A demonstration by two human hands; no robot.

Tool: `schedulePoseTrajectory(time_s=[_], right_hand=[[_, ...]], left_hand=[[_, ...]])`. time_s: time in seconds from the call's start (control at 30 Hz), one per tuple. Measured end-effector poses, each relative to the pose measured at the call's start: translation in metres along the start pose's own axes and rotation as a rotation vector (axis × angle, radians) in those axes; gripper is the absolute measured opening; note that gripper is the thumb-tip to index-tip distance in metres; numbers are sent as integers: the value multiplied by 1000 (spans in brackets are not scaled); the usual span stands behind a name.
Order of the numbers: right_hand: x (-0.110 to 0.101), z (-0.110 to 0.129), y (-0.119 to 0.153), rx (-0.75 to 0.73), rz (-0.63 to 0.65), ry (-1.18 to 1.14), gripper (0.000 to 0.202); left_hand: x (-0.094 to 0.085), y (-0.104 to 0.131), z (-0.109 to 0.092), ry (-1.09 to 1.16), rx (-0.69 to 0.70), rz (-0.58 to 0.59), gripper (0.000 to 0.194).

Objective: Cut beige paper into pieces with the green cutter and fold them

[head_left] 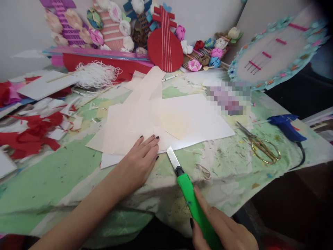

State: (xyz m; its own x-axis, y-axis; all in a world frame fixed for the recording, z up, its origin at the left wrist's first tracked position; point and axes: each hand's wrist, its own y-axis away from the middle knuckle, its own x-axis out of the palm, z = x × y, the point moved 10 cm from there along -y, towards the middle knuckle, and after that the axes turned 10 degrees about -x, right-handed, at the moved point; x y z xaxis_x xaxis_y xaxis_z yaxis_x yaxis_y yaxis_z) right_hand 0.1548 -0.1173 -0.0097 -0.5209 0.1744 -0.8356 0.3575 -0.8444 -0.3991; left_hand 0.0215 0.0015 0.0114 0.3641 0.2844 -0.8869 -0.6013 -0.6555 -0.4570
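Observation:
My left hand (144,156) lies flat on a cream paper sheet (125,121), fingers stretched out near its front edge. Under that sheet is a white board (200,118), which shows on the right and at the lower left corner. A cream strip (148,83) reaches up from the sheet toward the back. My right hand (218,222) is wrapped round a green utility knife (191,198). Its blade is out, and the tip is just right of my left fingers, close to the board's front edge; whether it touches the board I cannot tell.
Gold-handled scissors (262,146) and a blue glue gun (286,126) lie at the right. Red scraps (33,130) and tangled white string (97,74) cover the left. A red paper lute (165,45) and flowered crafts stand along the wall. A round turquoise-edged piece (275,55) leans at the back right.

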Motion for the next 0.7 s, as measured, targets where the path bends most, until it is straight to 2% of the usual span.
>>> schedulePoseTrajectory(time_s=[0.1, 0.2, 0.27, 0.33, 0.37, 0.47, 0.57, 0.63, 0.7], right_hand=[[-5, -10, 2, 62, -1, -80, 61], [-8, -25, -2, 144, 79, -274, 60], [-17, -42, -7, 261, 95, -409, 53], [-32, -63, -16, 370, 29, -542, 46], [-35, -72, -23, 409, 39, -602, 44], [-37, -96, -57, 467, 110, -766, 39], [-28, -112, -104, 466, 213, -929, 34], [-26, -124, -140, 413, 238, -902, 29], [-23, -136, -174, 328, 284, -769, 23]], left_hand=[[1, 0, 2, 13, -24, 9, 24], [1, -1, 6, 37, -48, 46, 26], [1, -4, 11, 49, -55, 105, 28], [1, -8, 17, 69, -45, 181, 28], [0, -10, 20, 88, -32, 218, 28], [-6, -23, 36, 184, -44, 268, 27], [-9, -43, 65, 266, -188, 262, 25], [-6, -57, 81, 265, -268, 258, 24], [2, -68, 87, 226, -294, 282, 29]])
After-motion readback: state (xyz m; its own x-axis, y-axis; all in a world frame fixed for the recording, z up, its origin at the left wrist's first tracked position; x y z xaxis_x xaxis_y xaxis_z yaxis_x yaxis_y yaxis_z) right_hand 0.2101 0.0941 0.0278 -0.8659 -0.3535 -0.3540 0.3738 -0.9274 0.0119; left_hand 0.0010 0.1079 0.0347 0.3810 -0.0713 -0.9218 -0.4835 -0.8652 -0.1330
